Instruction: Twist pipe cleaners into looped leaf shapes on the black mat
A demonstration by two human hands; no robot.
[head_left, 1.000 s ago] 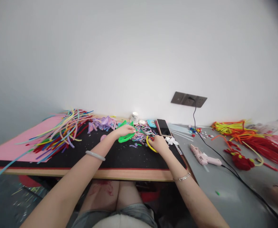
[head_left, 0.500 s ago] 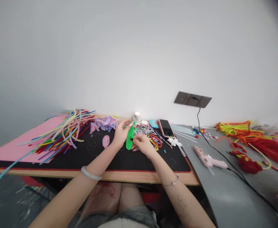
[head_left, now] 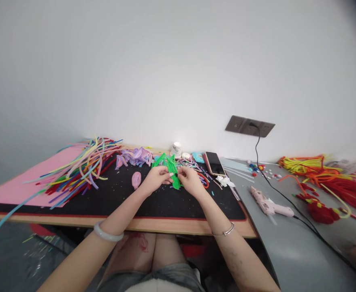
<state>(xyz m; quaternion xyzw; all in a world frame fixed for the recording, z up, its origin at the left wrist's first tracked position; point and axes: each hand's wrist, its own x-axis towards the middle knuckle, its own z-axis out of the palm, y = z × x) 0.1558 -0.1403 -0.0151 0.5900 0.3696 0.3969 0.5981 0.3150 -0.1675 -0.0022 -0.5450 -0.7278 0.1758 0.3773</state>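
Observation:
Over the black mat (head_left: 111, 201), both my hands meet at a bright green pipe-cleaner piece (head_left: 173, 165) with long upright loops and a part spreading left. My left hand (head_left: 157, 179) pinches its left side between thumb and fingers. Facing it, my right hand (head_left: 192, 180) is closed at the fingertips on a small black piece (head_left: 176, 174) against the green loops. What the black piece is, I cannot make out. A pink coiled pipe-cleaner oval (head_left: 136, 180) lies on the mat beside my left hand.
Mixed pipe cleaners (head_left: 86, 170) cover pink sheets at left. Purple pieces (head_left: 134, 157), a paper cup (head_left: 176, 149) and a phone (head_left: 214, 164) stand behind. On the grey table at right lie a corded glue gun (head_left: 269, 204), pompoms (head_left: 253, 167) and red pipe cleaners (head_left: 344, 190).
The green piece has turned and spread out, with a part now showing to the left. Both hands have shifted slightly, the left one lower and the right one a little to the right.

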